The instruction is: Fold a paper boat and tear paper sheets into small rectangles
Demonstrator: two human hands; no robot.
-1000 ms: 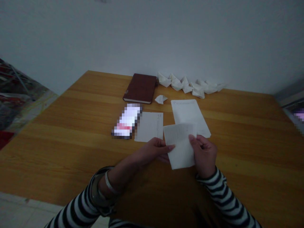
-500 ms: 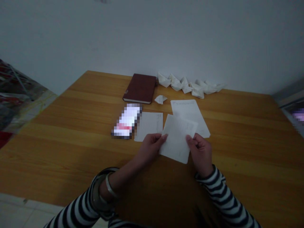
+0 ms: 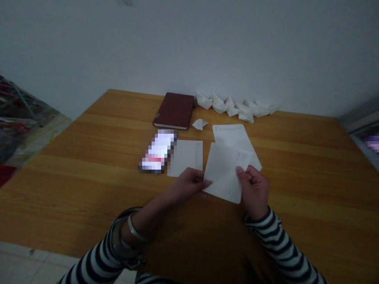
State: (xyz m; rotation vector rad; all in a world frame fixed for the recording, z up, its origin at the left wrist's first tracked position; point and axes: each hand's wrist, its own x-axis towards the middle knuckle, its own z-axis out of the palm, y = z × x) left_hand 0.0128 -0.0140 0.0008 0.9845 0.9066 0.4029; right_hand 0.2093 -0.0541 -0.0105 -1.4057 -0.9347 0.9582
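Note:
I hold a white lined sheet of paper just above the wooden table, near its front middle. My left hand pinches the sheet's left edge with thumb and fingers closed. My right hand grips its right edge the same way. The sheet is tilted, its top leaning to the right. It overlaps a second white sheet lying flat behind it.
Another lined sheet lies left of my hands, beside a blurred phone. A dark red notebook sits further back. A row of folded paper shapes lines the wall, one small one apart.
The sheet went from held up nearly upright to lower and flatter over the table, rotated a little. Both hands kept their grip and shifted slightly with it.

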